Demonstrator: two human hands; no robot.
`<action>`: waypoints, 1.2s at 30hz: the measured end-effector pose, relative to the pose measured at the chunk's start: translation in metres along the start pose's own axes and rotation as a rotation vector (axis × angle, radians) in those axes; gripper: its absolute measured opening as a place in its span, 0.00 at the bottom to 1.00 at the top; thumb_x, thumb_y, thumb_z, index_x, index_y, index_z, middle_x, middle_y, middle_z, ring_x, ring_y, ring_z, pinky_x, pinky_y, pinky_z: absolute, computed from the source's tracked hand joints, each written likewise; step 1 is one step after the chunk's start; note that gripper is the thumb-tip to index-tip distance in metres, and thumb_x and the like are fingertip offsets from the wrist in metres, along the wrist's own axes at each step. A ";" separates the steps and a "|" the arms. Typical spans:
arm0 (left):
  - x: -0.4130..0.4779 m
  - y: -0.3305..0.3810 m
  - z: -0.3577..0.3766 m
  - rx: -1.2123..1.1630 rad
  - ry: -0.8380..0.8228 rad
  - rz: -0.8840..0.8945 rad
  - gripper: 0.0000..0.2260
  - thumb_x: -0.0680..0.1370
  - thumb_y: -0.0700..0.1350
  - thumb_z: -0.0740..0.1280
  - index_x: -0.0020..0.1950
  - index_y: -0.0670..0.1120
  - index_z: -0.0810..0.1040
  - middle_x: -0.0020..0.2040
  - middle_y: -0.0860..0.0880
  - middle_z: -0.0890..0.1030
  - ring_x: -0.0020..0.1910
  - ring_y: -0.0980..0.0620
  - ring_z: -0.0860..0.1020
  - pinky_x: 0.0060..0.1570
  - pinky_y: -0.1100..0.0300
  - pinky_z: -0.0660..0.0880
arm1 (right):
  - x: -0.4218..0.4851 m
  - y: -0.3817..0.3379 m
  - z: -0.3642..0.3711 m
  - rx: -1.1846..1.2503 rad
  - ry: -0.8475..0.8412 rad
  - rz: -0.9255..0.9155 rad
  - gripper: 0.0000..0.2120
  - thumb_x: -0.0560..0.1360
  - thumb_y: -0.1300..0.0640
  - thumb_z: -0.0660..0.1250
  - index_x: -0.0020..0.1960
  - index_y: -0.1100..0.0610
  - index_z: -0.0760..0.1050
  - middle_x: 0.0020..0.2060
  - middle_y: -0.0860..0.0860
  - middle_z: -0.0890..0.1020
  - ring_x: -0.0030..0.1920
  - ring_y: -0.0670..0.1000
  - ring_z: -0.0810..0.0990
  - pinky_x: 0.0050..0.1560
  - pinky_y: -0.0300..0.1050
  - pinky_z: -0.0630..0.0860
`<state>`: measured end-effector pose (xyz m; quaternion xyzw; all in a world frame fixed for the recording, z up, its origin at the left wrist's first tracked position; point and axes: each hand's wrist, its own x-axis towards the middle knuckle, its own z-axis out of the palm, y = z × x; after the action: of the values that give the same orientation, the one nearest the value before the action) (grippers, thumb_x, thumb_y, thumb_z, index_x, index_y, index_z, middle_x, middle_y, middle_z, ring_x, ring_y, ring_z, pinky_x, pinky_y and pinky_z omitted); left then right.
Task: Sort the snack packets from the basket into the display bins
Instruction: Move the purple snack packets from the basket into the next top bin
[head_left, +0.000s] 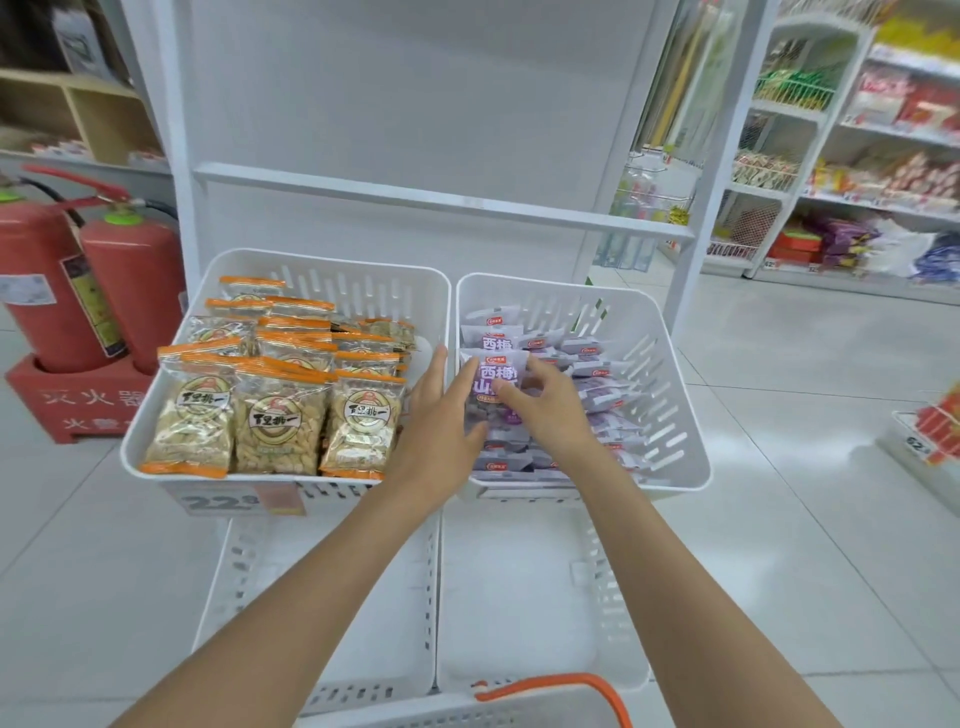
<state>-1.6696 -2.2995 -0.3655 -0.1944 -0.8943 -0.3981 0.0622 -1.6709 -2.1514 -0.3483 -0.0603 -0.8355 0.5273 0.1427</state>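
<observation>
In the right-hand display bin (670, 374), a purple snack packet (493, 382) is being stood upright against the bin's left wall, in front of a second upright purple packet (491, 335). It is held by the right hand (545, 402), whose fingers (511, 387) are curled over its front face in a grip, while the left hand (441, 415) is laid against the packet's left edge with its fingers extended and flat, closed on nothing. The packet's long axis is judged to run vertically, with the sealed top edge pointing up and the printed face turned toward the camera. The packet lies directly under the right fingers, so that hand is the nearer one, and release is judged to be the coming move. Left of this bin, the neighbouring bin (332, 275) is filled with orange-topped packets (280, 415). Nearer than both bins, only the orange handle (561, 685) of the basket (467, 714) is seen, at the lower frame edge.
</observation>
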 end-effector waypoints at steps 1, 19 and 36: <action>-0.001 0.001 -0.001 -0.014 0.005 -0.002 0.32 0.80 0.45 0.67 0.80 0.55 0.55 0.81 0.53 0.43 0.79 0.53 0.43 0.75 0.53 0.54 | 0.000 0.001 0.000 -0.008 -0.006 0.020 0.15 0.76 0.56 0.70 0.61 0.60 0.77 0.51 0.53 0.83 0.48 0.50 0.81 0.43 0.34 0.76; -0.184 -0.041 -0.038 0.143 -0.023 -0.074 0.19 0.78 0.48 0.69 0.69 0.49 0.72 0.67 0.50 0.73 0.67 0.48 0.69 0.65 0.54 0.68 | -0.188 0.014 0.038 -0.054 -0.085 0.061 0.13 0.74 0.65 0.69 0.56 0.51 0.76 0.44 0.49 0.77 0.32 0.43 0.73 0.32 0.32 0.71; -0.394 -0.164 -0.107 0.181 -0.187 -0.417 0.20 0.74 0.51 0.74 0.65 0.50 0.76 0.65 0.47 0.75 0.64 0.49 0.72 0.63 0.55 0.69 | -0.373 0.109 0.209 -0.651 -1.112 -0.050 0.27 0.81 0.58 0.59 0.78 0.57 0.56 0.53 0.60 0.77 0.53 0.61 0.77 0.49 0.52 0.71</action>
<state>-1.3779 -2.5950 -0.5109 -0.0355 -0.9491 -0.3006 -0.0873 -1.3847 -2.3783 -0.5959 0.2013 -0.9031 0.1959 -0.3248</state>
